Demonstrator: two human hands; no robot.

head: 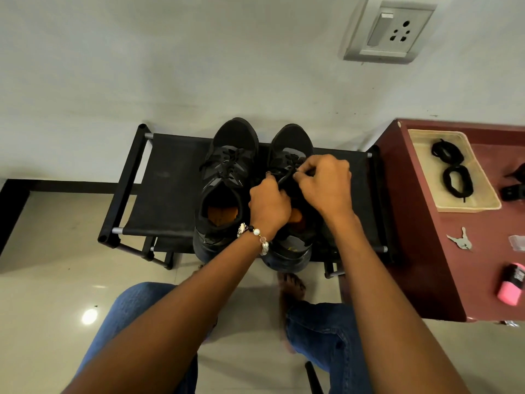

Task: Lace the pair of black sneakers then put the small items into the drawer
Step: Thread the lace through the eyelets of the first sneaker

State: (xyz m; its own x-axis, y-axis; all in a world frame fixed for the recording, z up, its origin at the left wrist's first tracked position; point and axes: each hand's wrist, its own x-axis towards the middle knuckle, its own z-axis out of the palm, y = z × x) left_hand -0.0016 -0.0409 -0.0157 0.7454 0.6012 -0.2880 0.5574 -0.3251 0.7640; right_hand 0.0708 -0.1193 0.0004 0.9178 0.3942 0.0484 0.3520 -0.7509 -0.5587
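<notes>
Two black sneakers stood side by side on a black rack (159,177), toes to the wall. The left sneaker (227,177) was laced. Both hands worked over the right sneaker (289,143): the left hand (268,206) had its grip pinched on a black lace (285,177), the right hand (326,180) pinched the same lace. On the maroon tabletop (443,274) lay a tray (468,206) with coiled laces (451,169), keys (461,241) and a pink item (511,285)

A room with a pale wall

A wall socket (389,31) is up high; the shiny floor (56,294) reflects a light.
</notes>
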